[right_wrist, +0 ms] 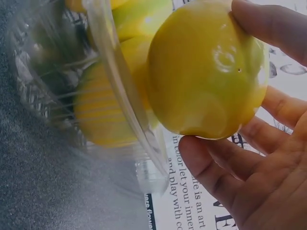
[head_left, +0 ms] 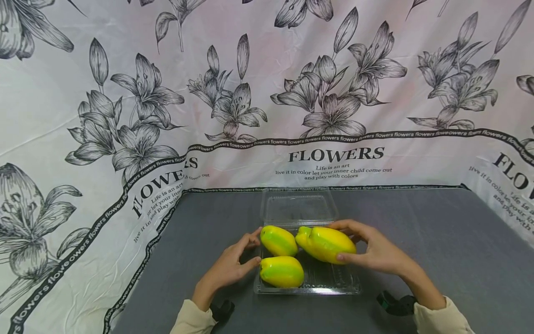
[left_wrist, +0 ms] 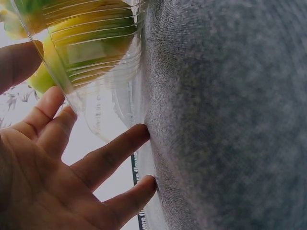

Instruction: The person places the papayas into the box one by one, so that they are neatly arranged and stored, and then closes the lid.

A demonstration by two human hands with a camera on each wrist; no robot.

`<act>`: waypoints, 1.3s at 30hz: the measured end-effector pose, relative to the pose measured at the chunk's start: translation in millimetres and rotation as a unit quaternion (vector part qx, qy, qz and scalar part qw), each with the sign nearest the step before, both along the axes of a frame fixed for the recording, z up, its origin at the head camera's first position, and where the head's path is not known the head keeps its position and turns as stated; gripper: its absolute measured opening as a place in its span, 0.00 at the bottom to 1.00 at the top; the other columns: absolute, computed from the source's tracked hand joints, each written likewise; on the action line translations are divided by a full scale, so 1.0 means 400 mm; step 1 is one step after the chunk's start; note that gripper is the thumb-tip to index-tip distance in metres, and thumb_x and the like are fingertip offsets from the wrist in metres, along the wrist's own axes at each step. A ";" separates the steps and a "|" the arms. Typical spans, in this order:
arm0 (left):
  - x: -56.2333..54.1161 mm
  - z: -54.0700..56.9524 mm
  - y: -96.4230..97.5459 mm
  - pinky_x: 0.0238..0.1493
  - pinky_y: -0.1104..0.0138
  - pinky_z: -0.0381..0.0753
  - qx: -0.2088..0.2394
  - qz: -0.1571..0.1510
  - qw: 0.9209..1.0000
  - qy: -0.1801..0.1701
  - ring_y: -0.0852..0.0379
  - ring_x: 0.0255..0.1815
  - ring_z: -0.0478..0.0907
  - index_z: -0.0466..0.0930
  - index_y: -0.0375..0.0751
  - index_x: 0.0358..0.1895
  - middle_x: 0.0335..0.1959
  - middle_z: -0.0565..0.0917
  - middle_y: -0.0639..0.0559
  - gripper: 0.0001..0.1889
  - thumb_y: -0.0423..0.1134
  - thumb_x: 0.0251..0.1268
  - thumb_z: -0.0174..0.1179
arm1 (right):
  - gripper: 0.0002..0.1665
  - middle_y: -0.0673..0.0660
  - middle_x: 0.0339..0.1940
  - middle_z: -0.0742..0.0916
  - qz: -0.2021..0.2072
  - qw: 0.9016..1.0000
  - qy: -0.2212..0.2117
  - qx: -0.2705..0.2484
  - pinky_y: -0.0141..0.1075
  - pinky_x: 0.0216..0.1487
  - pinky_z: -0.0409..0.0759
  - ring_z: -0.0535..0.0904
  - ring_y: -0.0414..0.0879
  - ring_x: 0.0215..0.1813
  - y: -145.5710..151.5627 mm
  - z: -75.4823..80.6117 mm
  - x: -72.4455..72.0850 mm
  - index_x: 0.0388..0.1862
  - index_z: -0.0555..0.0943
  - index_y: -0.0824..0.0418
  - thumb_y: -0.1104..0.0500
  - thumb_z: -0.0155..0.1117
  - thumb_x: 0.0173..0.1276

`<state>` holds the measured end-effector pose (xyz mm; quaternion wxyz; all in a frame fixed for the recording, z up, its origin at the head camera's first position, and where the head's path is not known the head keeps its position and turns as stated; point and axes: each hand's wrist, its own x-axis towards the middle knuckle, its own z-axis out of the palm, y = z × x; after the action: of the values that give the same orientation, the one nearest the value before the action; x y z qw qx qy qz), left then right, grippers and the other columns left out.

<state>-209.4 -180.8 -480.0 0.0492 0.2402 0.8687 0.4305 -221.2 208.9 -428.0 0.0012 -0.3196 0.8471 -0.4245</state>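
A clear plastic clamshell box (head_left: 329, 278) lies with its lid (head_left: 298, 207) folded back. In its left part sit two yellow-green papayas, a back one (head_left: 278, 241) and a front one (head_left: 282, 272). My right hand (head_left: 377, 248) grips a third, larger papaya (head_left: 327, 243) between thumb and fingers, over the right part of the box. In the right wrist view this papaya (right_wrist: 206, 72) is above the box rim. My left hand (head_left: 231, 260) rests against the box's left side, fingers spread and fairly straight. The left wrist view shows its fingertips (left_wrist: 53, 98) at the rim.
A grey cloth (head_left: 208, 222) covers the table under the box. White fabric printed with flowers and lettering (head_left: 335, 155) hangs behind and along both sides. Dark wrist-worn devices (head_left: 396, 304) show near both sleeves.
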 end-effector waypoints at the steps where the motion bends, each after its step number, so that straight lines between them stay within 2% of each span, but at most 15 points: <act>1: 0.000 0.000 0.000 0.67 0.35 0.72 0.000 0.001 1.000 0.001 0.40 0.71 0.74 0.68 0.45 0.60 0.83 0.58 0.55 0.18 0.47 0.76 0.59 | 0.34 0.51 0.61 0.84 0.002 1.000 -0.001 0.000 0.34 0.49 0.82 0.80 0.39 0.53 -0.001 0.001 0.001 0.67 0.76 0.47 0.53 0.77 0.63; 10: -0.003 -0.003 0.000 0.68 0.36 0.71 -0.001 0.003 1.000 0.003 0.41 0.71 0.75 0.69 0.46 0.59 0.83 0.59 0.55 0.17 0.47 0.75 0.60 | 0.37 0.49 0.58 0.85 0.039 0.999 -0.004 0.013 0.34 0.47 0.83 0.80 0.36 0.53 -0.014 -0.002 0.005 0.65 0.78 0.49 0.50 0.81 0.57; 20: -0.002 -0.003 -0.001 0.68 0.36 0.71 0.001 -0.001 1.000 0.002 0.41 0.71 0.74 0.69 0.47 0.59 0.83 0.59 0.55 0.17 0.47 0.76 0.59 | 0.35 0.47 0.57 0.84 0.054 0.998 0.000 0.034 0.35 0.47 0.82 0.79 0.35 0.50 -0.020 -0.001 0.014 0.64 0.78 0.49 0.46 0.80 0.58; 24: -0.002 -0.002 0.000 0.68 0.36 0.71 0.001 -0.002 1.000 0.003 0.40 0.71 0.74 0.69 0.46 0.59 0.83 0.59 0.55 0.17 0.47 0.76 0.59 | 0.35 0.47 0.59 0.84 0.056 0.997 -0.001 0.044 0.36 0.51 0.81 0.78 0.35 0.55 -0.023 -0.001 0.015 0.64 0.79 0.47 0.44 0.80 0.59; 27: -0.002 -0.003 -0.001 0.68 0.36 0.71 0.000 -0.002 1.000 0.004 0.41 0.71 0.75 0.69 0.47 0.59 0.83 0.59 0.55 0.18 0.48 0.76 0.59 | 0.35 0.46 0.59 0.84 0.057 0.997 -0.007 0.055 0.43 0.55 0.81 0.79 0.42 0.60 -0.028 -0.002 0.016 0.64 0.79 0.46 0.42 0.79 0.58; 29: -0.003 -0.004 -0.001 0.68 0.36 0.71 -0.001 -0.001 1.000 0.004 0.41 0.71 0.75 0.69 0.47 0.59 0.83 0.59 0.56 0.18 0.48 0.76 0.59 | 0.35 0.46 0.59 0.84 0.058 0.997 -0.013 0.058 0.55 0.62 0.79 0.77 0.52 0.66 -0.031 -0.003 0.017 0.64 0.80 0.46 0.41 0.79 0.58; 31: -0.003 -0.005 -0.001 0.68 0.37 0.71 -0.001 0.000 1.000 0.003 0.41 0.71 0.75 0.69 0.47 0.60 0.83 0.58 0.57 0.18 0.49 0.76 0.59 | 0.35 0.45 0.59 0.84 0.060 0.996 -0.020 0.061 0.67 0.63 0.72 0.75 0.62 0.69 -0.035 -0.006 0.017 0.63 0.80 0.45 0.40 0.79 0.57; 33: -0.004 -0.006 -0.001 0.68 0.37 0.72 -0.002 0.000 1.000 0.002 0.41 0.71 0.74 0.69 0.47 0.60 0.83 0.58 0.57 0.18 0.49 0.76 0.59 | 0.35 0.44 0.58 0.84 0.060 0.996 -0.020 0.067 0.72 0.63 0.65 0.73 0.66 0.70 -0.037 -0.008 0.016 0.63 0.81 0.45 0.40 0.79 0.57; 35: -0.004 -0.006 -0.001 0.68 0.37 0.72 -0.002 0.000 1.000 0.001 0.42 0.71 0.74 0.69 0.47 0.60 0.83 0.58 0.58 0.18 0.48 0.76 0.59 | 0.35 0.43 0.57 0.84 0.056 0.995 -0.014 0.077 0.67 0.62 0.63 0.73 0.64 0.70 -0.039 -0.012 0.016 0.62 0.81 0.44 0.39 0.79 0.56; 39: -0.003 -0.005 -0.001 0.69 0.38 0.71 -0.004 0.002 1.000 0.000 0.43 0.71 0.74 0.69 0.47 0.60 0.83 0.58 0.58 0.18 0.48 0.76 0.59 | 0.36 0.40 0.55 0.84 0.056 0.995 0.004 0.086 0.51 0.57 0.59 0.77 0.48 0.63 -0.040 -0.017 0.015 0.61 0.81 0.46 0.39 0.80 0.55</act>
<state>-210.7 -181.3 -481.8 0.0489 0.2379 0.8708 0.4274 -215.0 192.7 -434.6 0.0488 -0.3669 0.8615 -0.3476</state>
